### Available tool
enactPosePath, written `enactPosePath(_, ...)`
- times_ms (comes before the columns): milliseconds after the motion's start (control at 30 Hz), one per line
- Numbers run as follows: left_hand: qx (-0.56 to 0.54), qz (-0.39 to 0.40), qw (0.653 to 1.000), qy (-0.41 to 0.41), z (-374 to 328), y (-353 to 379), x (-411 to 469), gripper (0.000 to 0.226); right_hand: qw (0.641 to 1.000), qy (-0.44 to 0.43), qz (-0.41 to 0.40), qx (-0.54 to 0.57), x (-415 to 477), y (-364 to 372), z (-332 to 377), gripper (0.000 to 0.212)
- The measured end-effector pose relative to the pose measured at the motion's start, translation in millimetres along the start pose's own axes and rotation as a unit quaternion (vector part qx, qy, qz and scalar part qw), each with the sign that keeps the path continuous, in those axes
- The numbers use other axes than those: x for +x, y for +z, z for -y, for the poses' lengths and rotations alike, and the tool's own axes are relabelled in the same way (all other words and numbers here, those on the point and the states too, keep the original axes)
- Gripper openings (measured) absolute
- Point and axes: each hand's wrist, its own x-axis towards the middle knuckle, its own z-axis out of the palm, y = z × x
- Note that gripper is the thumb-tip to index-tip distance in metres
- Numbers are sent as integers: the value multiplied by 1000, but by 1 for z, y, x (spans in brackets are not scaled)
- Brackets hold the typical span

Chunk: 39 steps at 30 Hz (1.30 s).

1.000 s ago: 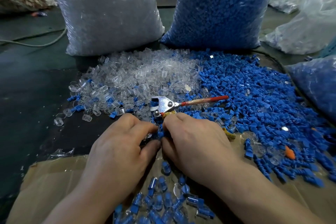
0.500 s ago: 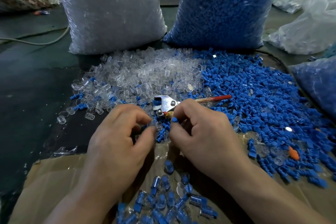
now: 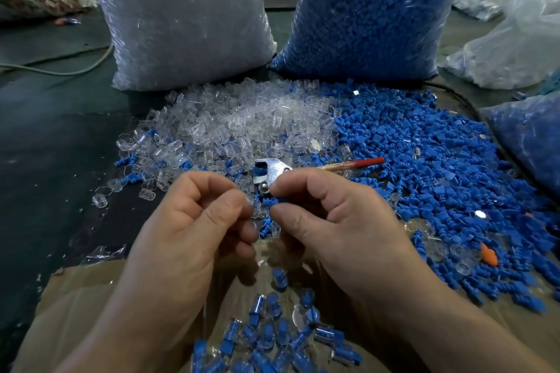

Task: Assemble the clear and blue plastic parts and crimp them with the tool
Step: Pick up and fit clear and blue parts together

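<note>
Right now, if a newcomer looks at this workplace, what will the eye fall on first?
The two loose heaps: clear plastic parts at centre-left and blue plastic parts to the right, behind them a bag of clear parts and a bag of blue parts. In front, the left hand pinches a clear part and the right hand a blue part, close together. The red-handled crimping tool lies just beyond them.

1. A clear part (image 3: 257,209) is pinched by the left hand (image 3: 188,227).
2. A blue part (image 3: 270,202) is pinched by the right hand (image 3: 339,221), just beside it.
3. The tool (image 3: 274,171) is laid among loose parts (image 3: 236,130) behind.
</note>
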Motion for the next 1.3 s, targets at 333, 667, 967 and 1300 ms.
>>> enactPosePath(333, -91, -27, 994, -59, -11, -2, 5, 17, 999, 34, 2, -8, -1, 0, -2, 20)
enactPosePath(667, -1, -40, 997, -70, -18, -3, -1, 17, 979, -62, 33, -193, -4, -1, 3, 11)
enactPosePath(967, 23, -42, 997, -60, -14, -5, 2, 37, 907, -77, 229, -346, -11, -4, 24, 10)
enactPosePath(1300, -36, -49, 997, -48, -5, -16, 11, 17, 889, -17, 290, -354, -12, -10, 33, 14)
